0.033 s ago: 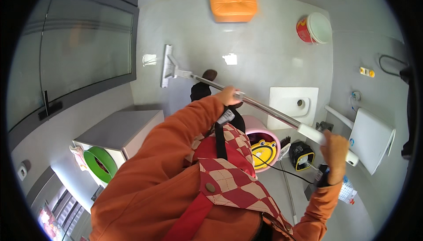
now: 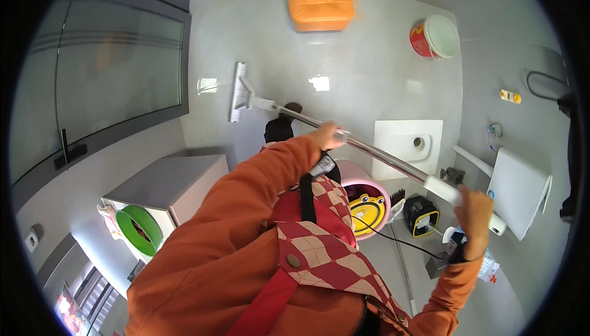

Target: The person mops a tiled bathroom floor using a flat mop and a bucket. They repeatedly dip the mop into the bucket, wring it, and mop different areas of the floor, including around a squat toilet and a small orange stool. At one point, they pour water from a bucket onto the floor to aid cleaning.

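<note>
A long mop (image 2: 387,157) with a metal pole, a white grip and a flat, pale head (image 2: 238,92) reaches slantwise across the floor. Its head rests on the grey floor to the far left, near the glass door. Around the middle of the pole, my left hand (image 2: 326,136) is closed. My right hand (image 2: 475,207) wraps the white grip near the pole's upper end, at the right. The mop passes over my dark shoe (image 2: 291,110) and in front of the squat toilet (image 2: 384,136).
An orange cushioned stool (image 2: 319,1) and a white-and-red bucket (image 2: 441,36) stand at the far side. Near my body is a pink tub (image 2: 351,173) with a yellow frog-faced item. A grey cabinet (image 2: 169,179) stands left; a white cistern (image 2: 519,191) hangs right, close to my right hand.
The mop has shifted slightly to the right, its head moving away from the glass door. Both hands have moved right with it, still gripping.
</note>
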`<state>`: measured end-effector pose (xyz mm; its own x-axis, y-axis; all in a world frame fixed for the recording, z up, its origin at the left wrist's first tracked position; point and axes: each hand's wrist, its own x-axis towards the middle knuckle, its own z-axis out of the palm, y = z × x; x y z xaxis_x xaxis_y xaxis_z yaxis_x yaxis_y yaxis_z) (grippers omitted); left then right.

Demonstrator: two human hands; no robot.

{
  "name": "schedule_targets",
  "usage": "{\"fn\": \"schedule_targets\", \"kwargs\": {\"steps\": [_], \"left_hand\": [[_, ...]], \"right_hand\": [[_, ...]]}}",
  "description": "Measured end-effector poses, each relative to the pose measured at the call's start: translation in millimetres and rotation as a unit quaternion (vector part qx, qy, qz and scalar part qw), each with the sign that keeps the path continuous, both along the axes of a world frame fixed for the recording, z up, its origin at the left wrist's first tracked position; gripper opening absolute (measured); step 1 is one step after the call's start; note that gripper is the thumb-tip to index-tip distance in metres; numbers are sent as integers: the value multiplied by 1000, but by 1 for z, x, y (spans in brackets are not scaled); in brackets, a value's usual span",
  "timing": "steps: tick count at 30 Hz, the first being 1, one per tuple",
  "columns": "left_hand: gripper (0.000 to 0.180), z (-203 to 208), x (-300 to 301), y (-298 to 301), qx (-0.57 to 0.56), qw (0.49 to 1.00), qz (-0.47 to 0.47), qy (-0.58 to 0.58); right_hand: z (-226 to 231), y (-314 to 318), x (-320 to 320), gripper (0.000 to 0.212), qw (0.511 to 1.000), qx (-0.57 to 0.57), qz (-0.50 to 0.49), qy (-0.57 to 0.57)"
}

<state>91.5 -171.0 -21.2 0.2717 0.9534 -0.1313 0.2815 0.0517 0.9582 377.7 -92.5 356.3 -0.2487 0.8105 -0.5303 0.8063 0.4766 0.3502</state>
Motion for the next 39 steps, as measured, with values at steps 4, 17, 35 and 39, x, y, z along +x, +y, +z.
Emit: {"fn": "schedule_targets", "kwargs": {"steps": [4, 17, 35, 39], "left_hand": [[22, 45, 159, 35, -75, 994, -5, -82], [12, 207, 404, 98, -739, 386, 156, -530], [10, 39, 275, 177, -780, 582, 78, -216], [8, 11, 296, 131, -133, 844, -491, -170]], "right_hand": [[72, -21, 142, 39, 997, 63, -40, -30], [257, -116, 203, 30, 930, 189, -276, -153], [94, -73, 113, 29, 857, 47, -511, -53], [127, -78, 121, 23, 869, 112, -475, -81]]}}
